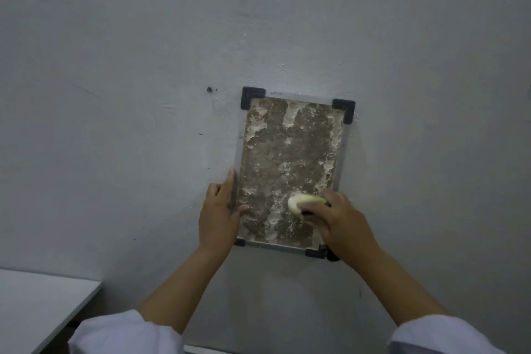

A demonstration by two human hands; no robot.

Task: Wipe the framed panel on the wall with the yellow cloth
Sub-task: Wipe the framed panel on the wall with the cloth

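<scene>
The framed panel (pixel 290 158) hangs on the grey wall, a brown mottled surface with white patches, a thin metal frame and black corner pieces. My left hand (pixel 219 211) grips the frame's lower left edge, thumb resting on the panel face. My right hand (pixel 334 220) presses a bunched yellow cloth (pixel 301 201) against the panel's lower right area. The hand covers most of the cloth and the lower right corner of the frame.
A white table (pixel 37 304) juts out from the wall at the lower left. A small screw (pixel 209 89) sits in the wall left of the panel's top corner. Bare grey wall surrounds the panel.
</scene>
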